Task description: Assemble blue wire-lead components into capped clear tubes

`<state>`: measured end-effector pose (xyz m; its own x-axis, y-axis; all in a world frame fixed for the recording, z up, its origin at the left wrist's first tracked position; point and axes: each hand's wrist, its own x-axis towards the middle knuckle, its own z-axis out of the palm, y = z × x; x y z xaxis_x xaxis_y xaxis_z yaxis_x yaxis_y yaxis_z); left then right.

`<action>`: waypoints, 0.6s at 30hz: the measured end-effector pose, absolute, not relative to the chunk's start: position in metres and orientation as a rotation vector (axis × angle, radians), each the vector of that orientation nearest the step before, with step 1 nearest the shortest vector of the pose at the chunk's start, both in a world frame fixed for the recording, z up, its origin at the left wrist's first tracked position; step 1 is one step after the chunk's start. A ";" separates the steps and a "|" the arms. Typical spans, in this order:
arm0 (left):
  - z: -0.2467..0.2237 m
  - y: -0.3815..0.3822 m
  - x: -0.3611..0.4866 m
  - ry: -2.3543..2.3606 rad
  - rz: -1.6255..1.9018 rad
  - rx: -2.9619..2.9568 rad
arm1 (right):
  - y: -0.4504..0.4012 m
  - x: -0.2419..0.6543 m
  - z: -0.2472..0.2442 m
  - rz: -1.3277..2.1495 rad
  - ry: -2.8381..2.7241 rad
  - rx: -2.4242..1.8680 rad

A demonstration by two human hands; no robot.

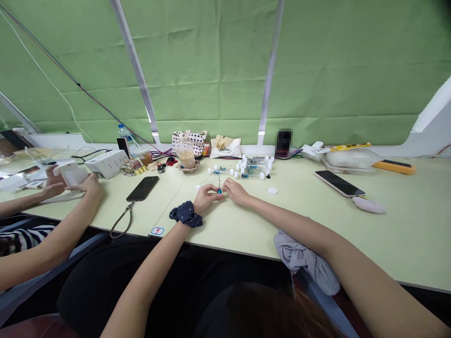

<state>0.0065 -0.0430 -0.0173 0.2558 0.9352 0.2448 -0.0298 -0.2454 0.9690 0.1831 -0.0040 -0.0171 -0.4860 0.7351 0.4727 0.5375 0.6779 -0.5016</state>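
Observation:
My left hand [207, 198], with a dark dotted scrunchie [186, 214] at the wrist, pinches a small shiny blue piece [219, 191] between thumb and fingertips. A thin dark stem [219, 180] rises upright from it. Just to the right, my right hand [235, 191] has its fingers closed in a pinch beside the blue piece; what they grip is too small to make out. Beyond both hands lie several clear tubes with white caps and blue parts inside [252, 168]. A loose white cap [272, 191] sits to the right of my right hand.
A phone with a strap [143, 188] lies left, another phone [338, 183] right. A drink cup [186, 155] and a white pouch [225, 148] stand behind. Grey cloth [305, 258] hangs at the table's front edge under my right arm. At far left, a co-worker's hands hold a white box [73, 174].

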 end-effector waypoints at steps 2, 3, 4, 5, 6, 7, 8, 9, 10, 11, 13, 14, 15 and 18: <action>-0.018 -0.042 0.006 0.882 1.185 1.508 | -0.003 0.183 -0.018 0.341 -2.218 -0.982; -0.018 -0.042 0.006 0.881 1.183 1.510 | -0.003 0.182 -0.019 0.331 -2.225 -0.985; -0.018 -0.042 0.006 0.879 1.182 1.511 | -0.002 0.182 -0.019 0.329 -2.235 -0.989; -0.018 -0.042 0.006 0.878 1.181 1.511 | -0.002 0.182 -0.020 0.338 -2.248 -0.990; -0.018 -0.042 0.007 0.878 1.182 1.507 | -0.001 0.182 -0.020 0.356 -2.258 -0.985; -0.017 -0.043 0.007 0.879 1.183 1.503 | -0.001 0.181 -0.020 0.382 -2.264 -0.974; -0.017 -0.043 0.007 0.880 1.183 1.497 | -0.002 0.181 -0.020 0.412 -2.263 -0.958; -0.016 -0.043 0.007 0.881 1.186 1.490 | -0.002 0.181 -0.019 0.439 -2.255 -0.941; -0.016 -0.043 0.007 0.883 1.190 1.483 | -0.003 0.181 -0.018 0.459 -2.244 -0.924; -0.016 -0.044 0.007 0.886 1.193 1.477 | -0.004 0.181 -0.017 0.471 -2.233 -0.903; -0.016 -0.043 0.007 0.888 1.198 1.470 | -0.005 0.182 -0.015 0.480 -2.215 -0.865; -0.017 -0.043 0.007 0.889 1.200 1.469 | -0.006 0.182 -0.014 0.479 -2.208 -0.847; -0.017 -0.043 0.007 0.888 1.198 1.470 | -0.006 0.183 -0.013 0.475 -2.202 -0.834; -0.017 -0.042 0.006 0.889 1.199 1.477 | -0.005 0.184 -0.013 0.447 -2.186 -0.828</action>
<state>0.0064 -0.0423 -0.0171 0.2397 0.9409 0.2392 -0.0453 -0.2353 0.9709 0.1841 -0.0053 -0.0127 -0.5153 0.6804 0.5210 0.4214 0.7306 -0.5373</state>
